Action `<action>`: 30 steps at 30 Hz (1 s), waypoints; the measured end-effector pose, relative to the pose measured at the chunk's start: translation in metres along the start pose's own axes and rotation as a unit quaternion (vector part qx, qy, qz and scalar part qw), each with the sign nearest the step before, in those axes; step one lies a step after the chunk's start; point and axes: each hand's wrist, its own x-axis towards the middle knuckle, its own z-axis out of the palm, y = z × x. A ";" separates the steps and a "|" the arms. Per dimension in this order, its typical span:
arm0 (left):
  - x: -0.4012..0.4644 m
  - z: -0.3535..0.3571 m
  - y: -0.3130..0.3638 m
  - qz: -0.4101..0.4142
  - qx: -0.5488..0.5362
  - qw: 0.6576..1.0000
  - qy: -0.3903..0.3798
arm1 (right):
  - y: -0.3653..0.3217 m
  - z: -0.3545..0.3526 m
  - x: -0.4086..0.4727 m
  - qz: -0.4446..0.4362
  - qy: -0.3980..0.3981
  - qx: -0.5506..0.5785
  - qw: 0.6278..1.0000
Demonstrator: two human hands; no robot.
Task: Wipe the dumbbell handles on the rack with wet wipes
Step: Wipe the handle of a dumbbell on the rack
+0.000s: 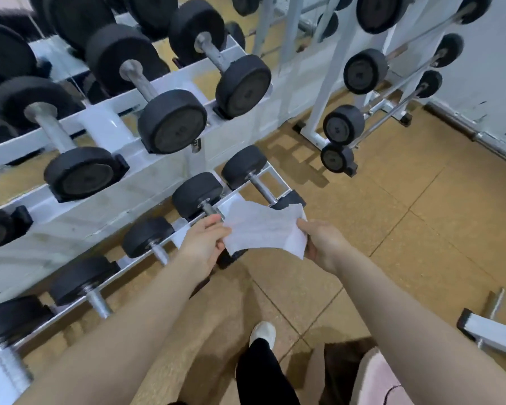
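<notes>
A white wet wipe is stretched flat between my two hands. My left hand pinches its left edge and my right hand pinches its right edge. The wipe hangs just in front of the bottom tier of the white dumbbell rack, over the near ends of two small dumbbells. One small dumbbell's metal handle shows just above the wipe. Black-headed dumbbells with grey handles fill the upper tiers, such as the handle in the middle tier.
A second white rack with fixed barbells stands at the right. A white bench foot sits at the lower right. The floor is tan rubber tile. My leg and white shoe are below the hands.
</notes>
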 end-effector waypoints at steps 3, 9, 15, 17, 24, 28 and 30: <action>0.019 0.031 0.009 -0.015 -0.046 0.999 0.001 | -0.033 -0.018 0.026 -0.026 -0.030 -0.025 0.999; 0.035 0.060 0.027 -0.080 -0.030 0.995 -0.048 | -0.081 -0.042 0.047 -0.079 -0.169 0.001 0.982; 0.051 0.080 0.049 0.008 0.028 0.996 -0.083 | -0.108 -0.058 0.064 -0.144 -0.149 -0.171 0.963; 0.054 0.090 0.056 0.036 0.091 0.993 -0.061 | -0.110 -0.058 0.075 -0.187 -0.096 -0.244 0.947; 0.069 0.117 0.083 0.166 0.215 0.962 0.040 | -0.129 -0.044 0.105 -0.268 0.011 -0.315 0.910; 0.086 0.132 0.103 0.252 0.257 0.931 0.054 | -0.154 -0.020 0.125 -0.260 0.035 -0.258 0.930; 0.096 0.138 0.116 0.266 0.266 0.924 0.074 | -0.165 -0.007 0.135 -0.247 0.040 -0.240 0.938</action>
